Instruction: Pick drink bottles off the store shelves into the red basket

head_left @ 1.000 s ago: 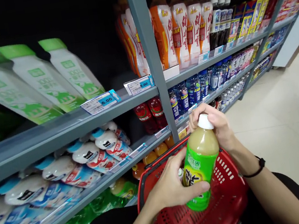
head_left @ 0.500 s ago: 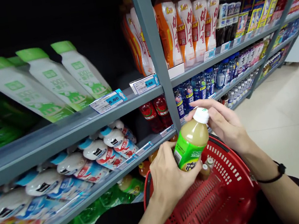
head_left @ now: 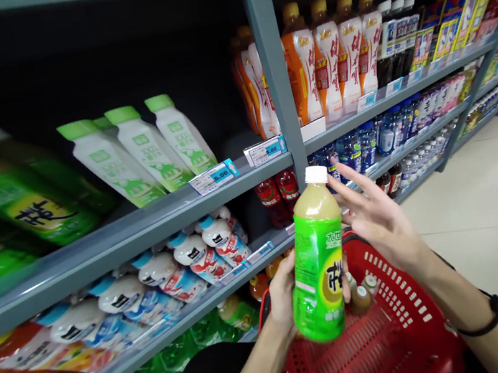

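Observation:
My left hand (head_left: 285, 294) is closed round a juice bottle (head_left: 318, 270) with a white cap, pale yellow-green drink and a bright green label. The bottle stands nearly upright in the air over a red shopping basket (head_left: 390, 334). Just right of its cap, my right hand (head_left: 379, 216) has its fingers stretched out and apart, holding nothing. Whether a fingertip touches the bottle's neck I cannot tell. Small bottles (head_left: 360, 297) with pale caps lie in the basket, partly hidden behind the bottle and my left fingers.
Grey shelves (head_left: 275, 69) run along the left and away to the right. They hold white bottles with green caps (head_left: 137, 154), orange-and-white bottles (head_left: 306, 70), and blue-capped milk drinks (head_left: 125, 300). A price tag (head_left: 214, 177) is on the shelf edge. Pale tiled floor (head_left: 481, 194) lies right.
The bottle has turned upright in my left hand, showing more of its label. My right hand has come off the cap, with its fingers spreading. The view has shifted left and up.

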